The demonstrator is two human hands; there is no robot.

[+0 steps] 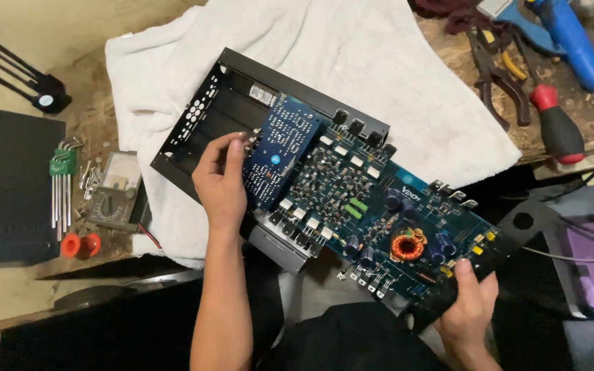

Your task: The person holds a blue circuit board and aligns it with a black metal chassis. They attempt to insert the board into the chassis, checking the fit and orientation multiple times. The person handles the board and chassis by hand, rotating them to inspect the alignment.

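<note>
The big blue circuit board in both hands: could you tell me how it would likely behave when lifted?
The circuit board probably stays stiff, since it spans flat between the left hand and right hand. It is likely fragile: many small parts and a copper coil stand exposed. Held at opposite ends, it may tip if one hand lets go.

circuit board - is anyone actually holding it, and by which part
Yes. The right hand grips the blue circuit board by its near right end; the left hand pinches the left edge of the smaller upper board.
</note>
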